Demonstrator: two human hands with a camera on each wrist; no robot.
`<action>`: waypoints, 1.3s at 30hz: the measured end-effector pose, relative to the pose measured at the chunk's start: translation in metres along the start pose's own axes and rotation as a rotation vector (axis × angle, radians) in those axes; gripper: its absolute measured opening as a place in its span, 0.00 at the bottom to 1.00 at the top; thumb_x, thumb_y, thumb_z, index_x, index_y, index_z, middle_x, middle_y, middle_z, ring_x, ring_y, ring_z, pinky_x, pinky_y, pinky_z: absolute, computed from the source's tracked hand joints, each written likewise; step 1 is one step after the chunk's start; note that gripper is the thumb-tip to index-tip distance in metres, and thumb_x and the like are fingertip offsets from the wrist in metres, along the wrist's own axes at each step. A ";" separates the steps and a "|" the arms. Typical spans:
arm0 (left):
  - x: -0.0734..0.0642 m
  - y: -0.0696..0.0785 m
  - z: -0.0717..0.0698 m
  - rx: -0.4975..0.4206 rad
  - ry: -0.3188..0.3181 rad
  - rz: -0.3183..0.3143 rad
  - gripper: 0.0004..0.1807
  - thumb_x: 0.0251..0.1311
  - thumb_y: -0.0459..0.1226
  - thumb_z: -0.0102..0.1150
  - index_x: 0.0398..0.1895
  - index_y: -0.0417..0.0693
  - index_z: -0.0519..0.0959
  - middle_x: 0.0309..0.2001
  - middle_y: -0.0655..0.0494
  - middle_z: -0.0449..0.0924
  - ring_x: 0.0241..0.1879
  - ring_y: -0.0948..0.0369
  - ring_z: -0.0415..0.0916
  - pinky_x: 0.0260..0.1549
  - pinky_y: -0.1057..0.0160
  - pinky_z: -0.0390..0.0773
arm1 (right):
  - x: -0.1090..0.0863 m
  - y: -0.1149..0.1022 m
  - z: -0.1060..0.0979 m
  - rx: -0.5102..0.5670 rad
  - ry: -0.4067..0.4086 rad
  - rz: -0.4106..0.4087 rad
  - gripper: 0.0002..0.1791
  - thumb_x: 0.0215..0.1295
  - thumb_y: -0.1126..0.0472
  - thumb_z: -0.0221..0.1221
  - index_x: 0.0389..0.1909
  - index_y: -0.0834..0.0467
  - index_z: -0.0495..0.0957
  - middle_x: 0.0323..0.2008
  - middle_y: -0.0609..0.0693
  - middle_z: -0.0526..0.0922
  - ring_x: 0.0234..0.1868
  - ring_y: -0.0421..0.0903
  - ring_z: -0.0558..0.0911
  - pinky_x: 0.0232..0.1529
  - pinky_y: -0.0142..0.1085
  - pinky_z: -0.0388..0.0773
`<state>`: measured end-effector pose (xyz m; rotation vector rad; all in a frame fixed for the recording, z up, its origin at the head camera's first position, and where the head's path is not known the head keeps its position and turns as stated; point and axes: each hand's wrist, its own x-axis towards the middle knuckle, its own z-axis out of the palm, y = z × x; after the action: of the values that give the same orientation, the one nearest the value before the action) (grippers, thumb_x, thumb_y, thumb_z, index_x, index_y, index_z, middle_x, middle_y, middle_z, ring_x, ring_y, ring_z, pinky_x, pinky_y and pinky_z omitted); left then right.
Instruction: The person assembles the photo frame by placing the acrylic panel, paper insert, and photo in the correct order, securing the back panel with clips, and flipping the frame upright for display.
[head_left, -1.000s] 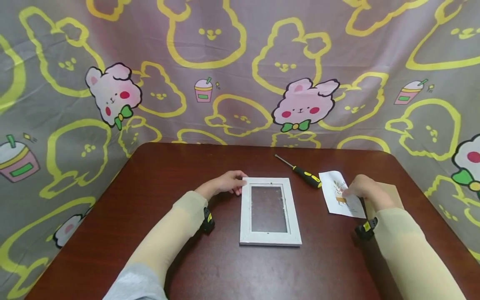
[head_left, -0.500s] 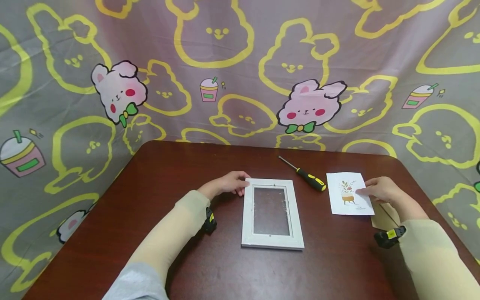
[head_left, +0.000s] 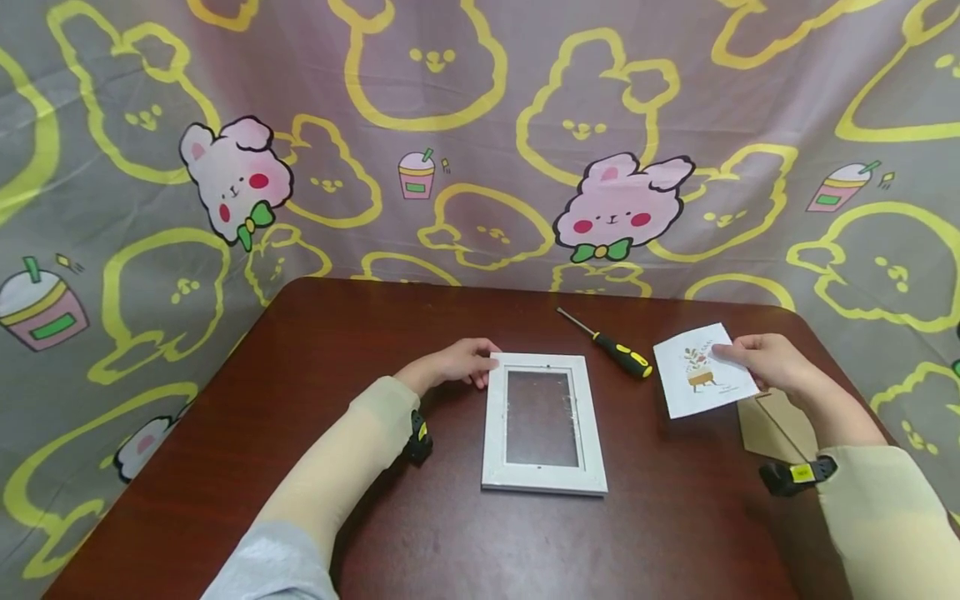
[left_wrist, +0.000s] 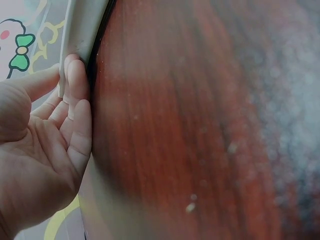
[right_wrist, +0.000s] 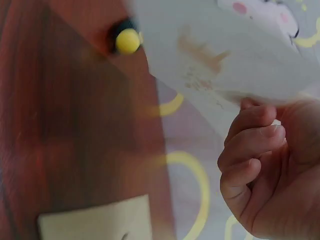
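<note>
A white picture frame (head_left: pixel 495 425) with a clear pane lies on the dark red-brown table. My left hand (head_left: pixel 459 363) pinches its upper left corner, thumb on top and fingers at the side; the left wrist view shows the thumb and fingers on the frame's edge (left_wrist: pixel 82 30). At the right, my right hand (head_left: pixel 776 362) pinches a white picture card (head_left: pixel 682 396) by its right edge, thumb over the printed face. The card bears a potted plant drawing and is tilted above the table. In the right wrist view the card (right_wrist: pixel 165 55) shows its print, and the lower fingers curl loosely.
A screwdriver (head_left: pixel 622 353) with a black and yellow handle lies between the frame and the card, towards the back. A brown backing board (head_left: pixel 776 425) lies under the right hand and forearm. Patterned cloth (head_left: pixel 480 150) hangs behind the table (head_left: pixel 375 325).
My right hand has taken hold of the card, drawn it slightly right and lifted it off the brown board's side, tilting it. The left hand stays at the frame's corner.
</note>
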<state>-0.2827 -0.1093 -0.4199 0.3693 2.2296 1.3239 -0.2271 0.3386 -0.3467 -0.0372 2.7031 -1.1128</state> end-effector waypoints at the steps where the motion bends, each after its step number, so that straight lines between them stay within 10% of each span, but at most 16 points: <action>1: 0.000 0.001 0.000 0.002 -0.001 -0.001 0.15 0.71 0.35 0.51 0.57 0.39 0.72 0.23 0.52 0.76 0.22 0.61 0.76 0.24 0.66 0.71 | 0.000 -0.005 0.001 0.006 0.008 -0.011 0.22 0.73 0.50 0.52 0.30 0.66 0.76 0.24 0.50 0.82 0.21 0.44 0.80 0.19 0.35 0.72; 14: 0.000 0.003 0.002 0.011 0.020 -0.017 0.14 0.71 0.35 0.51 0.57 0.40 0.72 0.22 0.52 0.76 0.22 0.61 0.75 0.25 0.66 0.71 | -0.007 -0.062 0.011 0.005 0.058 -0.158 0.23 0.76 0.56 0.47 0.42 0.75 0.76 0.23 0.52 0.78 0.17 0.43 0.71 0.17 0.34 0.66; 25: -0.002 0.004 0.002 0.009 0.015 -0.018 0.15 0.72 0.35 0.51 0.57 0.40 0.71 0.23 0.52 0.76 0.23 0.61 0.75 0.26 0.66 0.71 | -0.014 -0.101 0.025 -0.038 0.035 -0.239 0.25 0.74 0.56 0.51 0.16 0.64 0.72 0.11 0.50 0.68 0.13 0.43 0.62 0.14 0.33 0.56; 39: -0.002 0.005 0.002 -0.007 0.008 -0.020 0.15 0.72 0.35 0.50 0.57 0.40 0.71 0.22 0.52 0.76 0.22 0.61 0.75 0.25 0.66 0.71 | -0.011 -0.147 0.055 -0.088 -0.020 -0.355 0.24 0.68 0.62 0.54 0.09 0.60 0.69 0.09 0.52 0.68 0.11 0.46 0.65 0.14 0.34 0.59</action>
<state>-0.2803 -0.1065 -0.4156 0.3393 2.2285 1.3247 -0.2137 0.1970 -0.2796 -0.5582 2.7940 -1.0698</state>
